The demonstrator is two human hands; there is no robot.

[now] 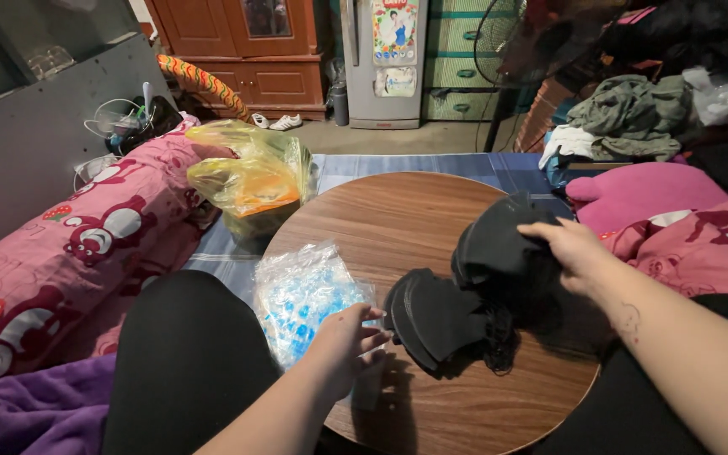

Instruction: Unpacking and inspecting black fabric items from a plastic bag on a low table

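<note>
Masks (465,295), all black, lay in a loose heap on the right side of your round wooden table (381,219). Some sat in a stack near the top, and more had slid down in front with their ear loops tangled below.

Your right hand (570,248) rested on the top stack of masks. Its fingers were bent over the stack's right edge, gripping it from above. Your right arm came in from the lower right corner.

Your left hand (347,337) was at the near left part of the table. Its fingers were curled and close together, pinching the edge of a clear bag (301,299) with blue spots. That bag lay flat, partly hanging off the table's left side. Your fingertips were just beside the lowest masks, but you were not touching them.

A yellow bag (250,177) stood past the table's far left edge. A long pink pillow (86,244) with bear pictures lay on your left. More pink bedding (676,219) was on your right, with a pile of clothes (629,114) behind it. A grey fridge (385,59) and a brown cabinet (246,59) stood far back.
</note>
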